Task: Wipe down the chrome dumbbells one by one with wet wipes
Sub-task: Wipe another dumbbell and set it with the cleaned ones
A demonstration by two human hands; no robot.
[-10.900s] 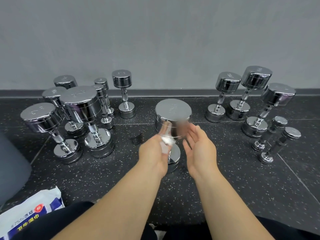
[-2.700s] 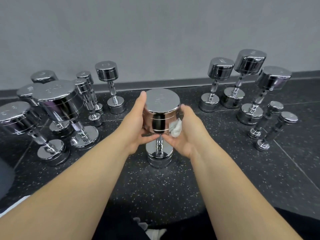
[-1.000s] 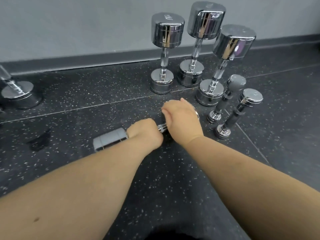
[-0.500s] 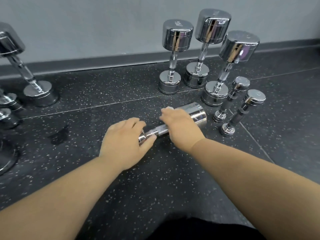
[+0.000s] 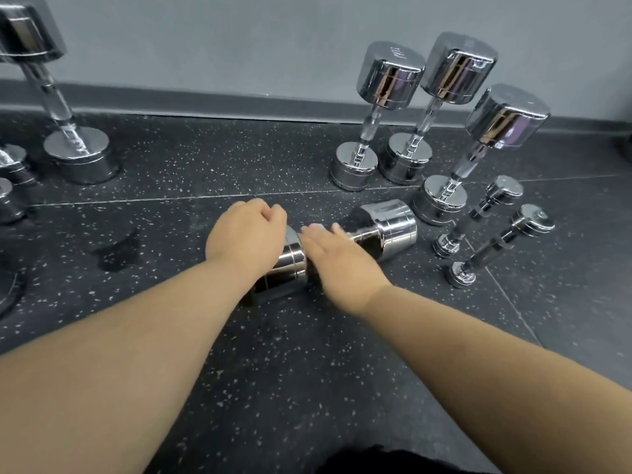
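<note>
A chrome dumbbell (image 5: pixel 390 227) lies on its side on the black speckled floor, its bigger visible head pointing up and right. My left hand (image 5: pixel 244 239) sits on its nearer left head with the fingers curled over it. My right hand (image 5: pixel 342 265) lies across the handle, fingers stretched toward the left hand. The hand is blurred. No wet wipe shows plainly; if one is under the right hand, it is hidden.
Three tall chrome dumbbells (image 5: pixel 403 155) stand upright by the grey wall at the right. Two small dumbbells (image 5: pixel 478 213) lean just right of the lying one. More dumbbells (image 5: pixel 78 152) stand at the far left. A dark wet patch (image 5: pixel 116 251) marks the floor.
My left hand has shifted up on the dumbbell's left head and its fingers have curled in. My right hand has slid along the handle and flattened. The dumbbell still lies on its side.
</note>
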